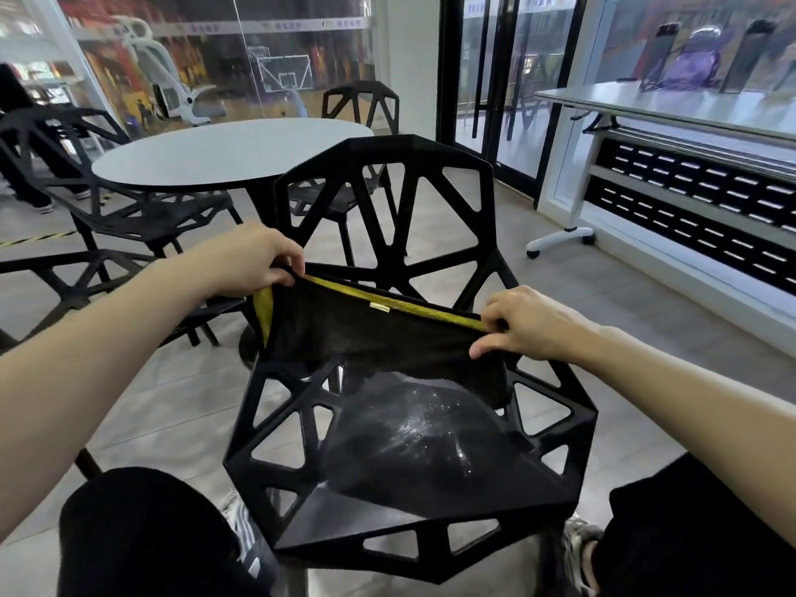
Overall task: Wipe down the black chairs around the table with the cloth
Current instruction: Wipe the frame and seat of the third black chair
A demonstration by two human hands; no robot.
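Beside round worktop (pixel 232 152): black chair (pixel 409 445) w/ cloth (pixel 379 333) stretched across its seat back.
Chair sits nearest, seat facing the person, wet sheen on seat centre; more black chairs (pixel 107 200) ring the worktop at left & behind. Cloth is dark w/ yellow edge, held taut over rear of seat. Left hand (pixel 254 260) pinches cloth's upper-left corner; right hand (pixel 534 325) pinches its right edge, so each grip is closed on cloth. Small yellow tag (pixel 380 308) sits mid top edge.
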